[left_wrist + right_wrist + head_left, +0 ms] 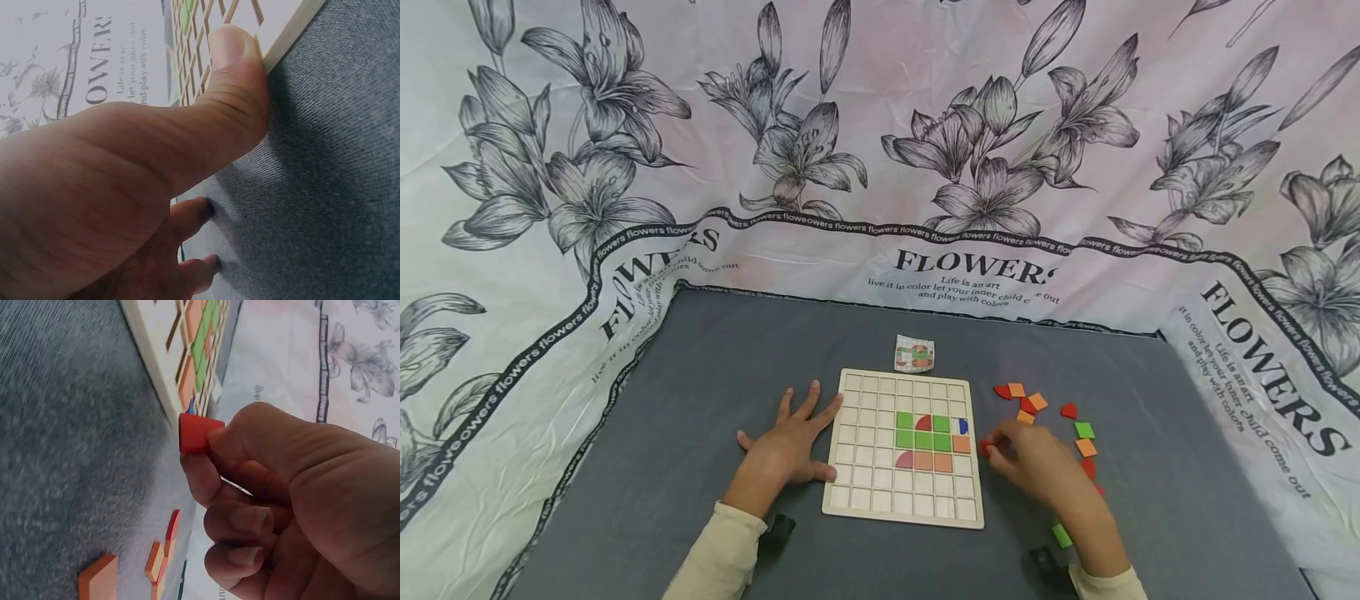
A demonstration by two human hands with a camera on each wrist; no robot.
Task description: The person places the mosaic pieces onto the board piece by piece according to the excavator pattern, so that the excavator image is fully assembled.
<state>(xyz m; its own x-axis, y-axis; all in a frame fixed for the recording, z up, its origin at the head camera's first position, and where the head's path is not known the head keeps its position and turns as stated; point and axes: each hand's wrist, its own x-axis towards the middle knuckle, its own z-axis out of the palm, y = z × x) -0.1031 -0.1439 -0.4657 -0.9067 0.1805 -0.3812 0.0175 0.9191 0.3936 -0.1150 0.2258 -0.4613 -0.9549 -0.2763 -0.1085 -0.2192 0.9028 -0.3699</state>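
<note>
A square wooden grid board [880, 479] lies on the grey cloth. Green, orange and red pieces fill several cells right of its middle, with a blue-and-white tile [959, 426] by the right edge. My left hand [786, 450] rests with fingers spread at the board's left side; in the left wrist view its thumb [234, 56] lies on the board's rim. Just off the right edge, my right hand [1041, 467] pinches a red tile [199, 433] between thumb and forefinger, the other fingers curled. The tile's full outline is partly hidden by the fingertips.
Behind the board lies a small printed pattern card [914, 354]. Loose orange tiles [1037, 401], red quarter-round pieces [1069, 411] and green tiles [1084, 430] are scattered to the right. A flower-printed curtain [820, 258] borders the table's back and sides.
</note>
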